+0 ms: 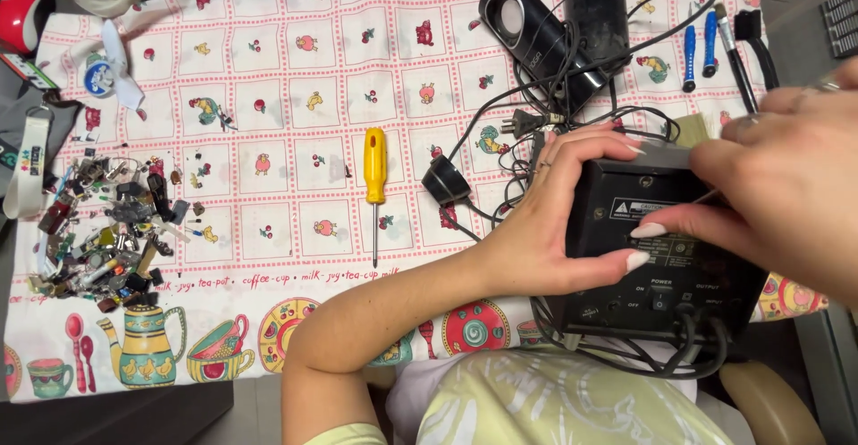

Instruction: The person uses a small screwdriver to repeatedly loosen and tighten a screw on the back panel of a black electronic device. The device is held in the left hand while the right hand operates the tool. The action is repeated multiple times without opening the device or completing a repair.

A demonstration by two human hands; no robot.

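We see the left hand (545, 230) gripping the left side of a black speaker box (666, 257) at the near right edge of the worktop, fingers (636, 260) wrapped around its back panel. The right hand (786, 177) rests on the box's right side — fingers together, pressing on the panel. A yellow-handled screwdriver (375, 177) lies on the patterned cloth (268, 96) to the left — apart from both hands.

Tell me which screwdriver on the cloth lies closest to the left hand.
The yellow-handled screwdriver, alone mid-cloth with its shaft pointing toward the person, lies nearest the left hand. The two blue-handled screwdrivers lie farther off, at the cloth's top right beside the black speakers.
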